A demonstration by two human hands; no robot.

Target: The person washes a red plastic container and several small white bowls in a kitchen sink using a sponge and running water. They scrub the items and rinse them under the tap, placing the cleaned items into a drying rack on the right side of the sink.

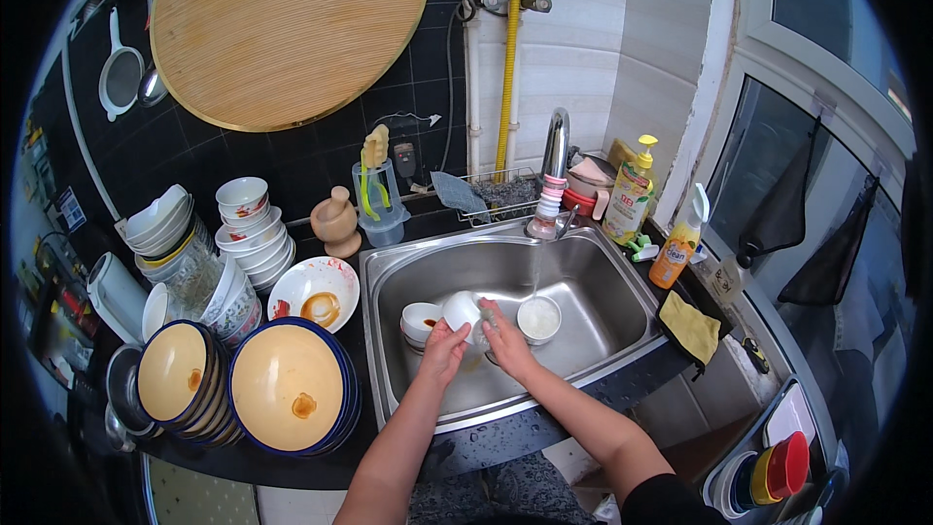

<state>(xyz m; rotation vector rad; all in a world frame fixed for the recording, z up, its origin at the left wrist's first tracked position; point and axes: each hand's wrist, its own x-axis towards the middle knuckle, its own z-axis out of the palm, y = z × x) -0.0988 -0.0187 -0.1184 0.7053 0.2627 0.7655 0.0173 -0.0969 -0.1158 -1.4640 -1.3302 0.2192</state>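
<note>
Over the sink basin, my left hand (446, 350) holds a small white bowl (461, 309), tilted. My right hand (509, 341) is against the bowl's right side, with a small pale-grey thing (484, 322), perhaps a scrubbing cloth, under its fingers. Left of the hands, small stacked bowls (420, 320) stand in the basin; the top one has a brown stain inside. On the right, another white bowl (539, 320) holds whitish, foamy water. Water runs into it from the chrome faucet (557, 138). A dark rim of something partly hidden shows under my right wrist.
Stacked cream plates with blue rims (286, 383), stained white dishes (315, 295) and stacked bowls (255, 248) crowd the left counter. A wooden mortar (336, 224) stands behind. Right of the steel sink (408, 273) are a soap pump bottle (628, 197), an orange spray bottle (676, 251) and a yellow cloth (686, 328).
</note>
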